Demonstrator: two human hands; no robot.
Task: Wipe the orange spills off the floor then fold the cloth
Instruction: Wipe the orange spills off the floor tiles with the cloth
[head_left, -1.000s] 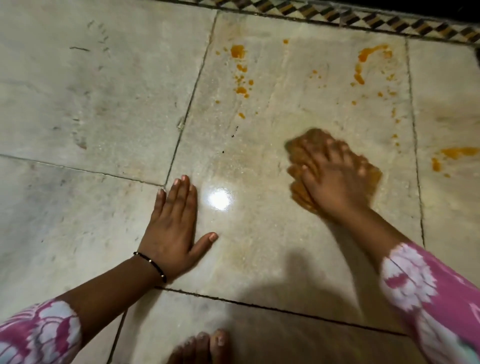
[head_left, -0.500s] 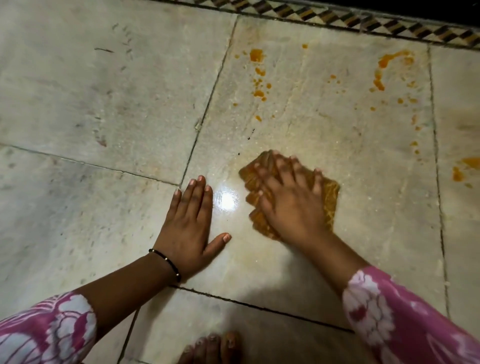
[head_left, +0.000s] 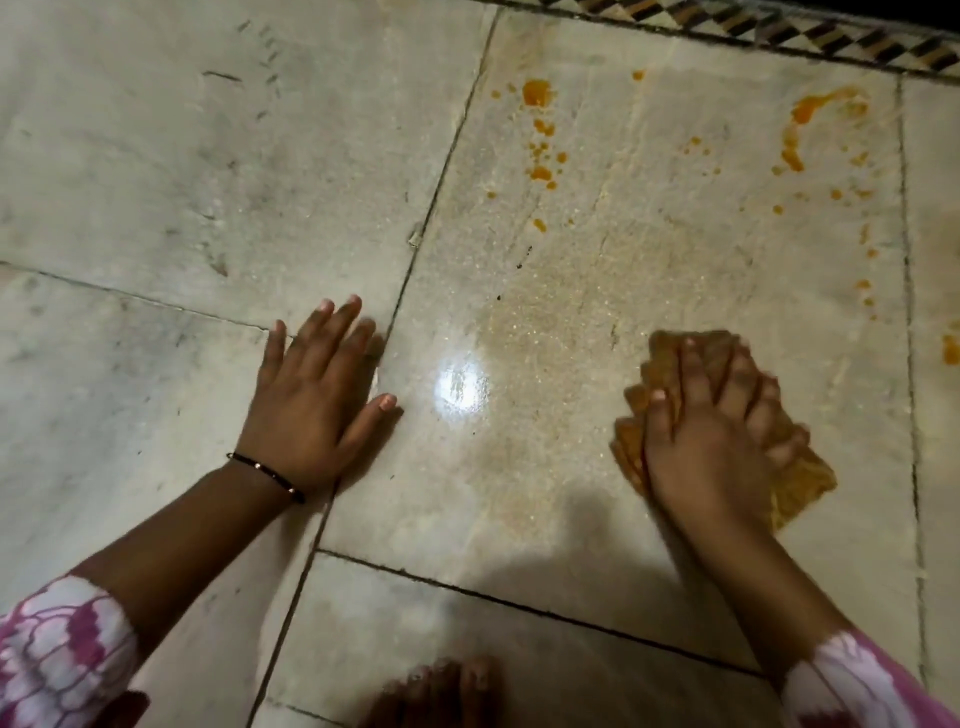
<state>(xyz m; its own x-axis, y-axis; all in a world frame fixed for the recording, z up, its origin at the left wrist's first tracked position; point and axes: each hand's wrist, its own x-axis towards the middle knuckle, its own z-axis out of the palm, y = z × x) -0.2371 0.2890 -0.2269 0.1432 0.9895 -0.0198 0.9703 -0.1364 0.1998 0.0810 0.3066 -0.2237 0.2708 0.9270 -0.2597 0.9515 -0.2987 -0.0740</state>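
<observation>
A view looking down at a pale stone floor (head_left: 156, 171). At left, the left hand (head_left: 311, 400) lies flat on the floor with fingers straight and spread, holding nothing and bracing the person, in the same spot as half a second ago. Just right of it, a damp patch (head_left: 540, 332) shines under a light. Further right, the right hand (head_left: 711, 441) presses an orange-stained cloth (head_left: 800, 483) against the floor, fingers extended over it; the cloth has swung back to the right after sweeping in towards the left hand. Above, two clusters of orange spills (head_left: 540, 130) remain, with more by the right edge, so the wiping looks well short of done and the folding not begun.
</observation>
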